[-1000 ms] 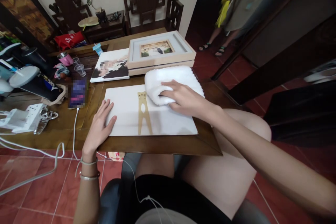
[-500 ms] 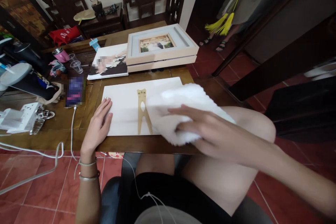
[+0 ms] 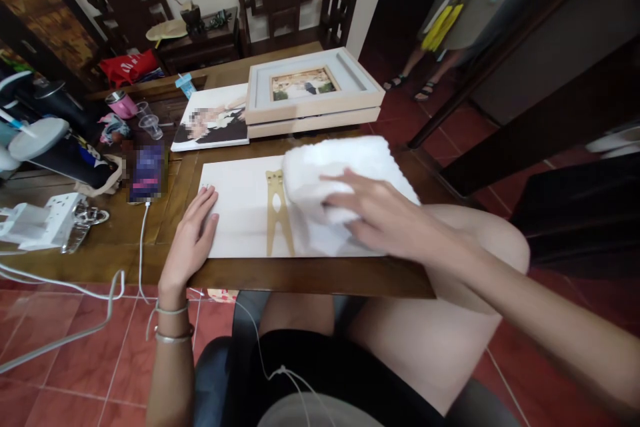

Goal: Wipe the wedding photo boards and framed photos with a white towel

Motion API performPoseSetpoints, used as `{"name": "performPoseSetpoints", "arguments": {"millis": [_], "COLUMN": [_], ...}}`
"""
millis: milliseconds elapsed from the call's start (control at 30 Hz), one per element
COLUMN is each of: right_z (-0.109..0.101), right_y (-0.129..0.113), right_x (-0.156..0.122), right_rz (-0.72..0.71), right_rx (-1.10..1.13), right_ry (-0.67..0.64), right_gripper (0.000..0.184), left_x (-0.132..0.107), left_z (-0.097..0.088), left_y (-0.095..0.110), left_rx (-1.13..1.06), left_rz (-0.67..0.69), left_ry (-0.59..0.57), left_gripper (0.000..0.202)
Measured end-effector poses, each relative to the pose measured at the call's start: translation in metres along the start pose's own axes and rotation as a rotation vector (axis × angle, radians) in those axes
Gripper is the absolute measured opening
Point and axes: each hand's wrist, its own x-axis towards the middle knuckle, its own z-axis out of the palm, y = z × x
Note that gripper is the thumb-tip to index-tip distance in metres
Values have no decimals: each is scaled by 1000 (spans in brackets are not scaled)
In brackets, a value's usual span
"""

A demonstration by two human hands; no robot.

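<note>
A white board with a gold stand piece on its back lies flat near the table's front edge. My left hand rests flat on the board's left edge, fingers stretched out. My right hand presses a fluffy white towel onto the board's right half, fingers curled over the cloth. The towel covers that side of the board.
Two stacked picture frames and a photo canvas lie further back on the wooden table. A phone with a cable, a white power strip, cups and clutter sit at the left. Another person's legs stand at the back right.
My right hand swept the towel from the board's far right toward the near edge, then back up toward the middle. My left hand stayed on the board's left edge.
</note>
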Motion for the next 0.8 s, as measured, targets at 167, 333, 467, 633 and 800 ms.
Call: {"name": "performPoseSetpoints", "arguments": {"millis": [167,333,467,633,800], "right_z": [-15,-20,-5,16,26], "right_y": [-54,-35,20,58,27], "right_x": [-64,-51,1,44,14], "right_rz": [-31,-40,0,56,-21], "right_rx": [193,198,110,12,-35], "right_ry": [-57,-37,4,57,48], "right_gripper": [39,37,37,45,45], "left_x": [1,0,0,0,1], "left_z": [-1,-2,-2,-3,-2], "left_y": [-1,-1,-1,-2,-2], "left_rx": [5,15,8,4,2], "left_rz": [0,5,11,13,5], "left_ry": [-4,-13,-20,-23,-17], "left_gripper": [44,45,45,45,45]}}
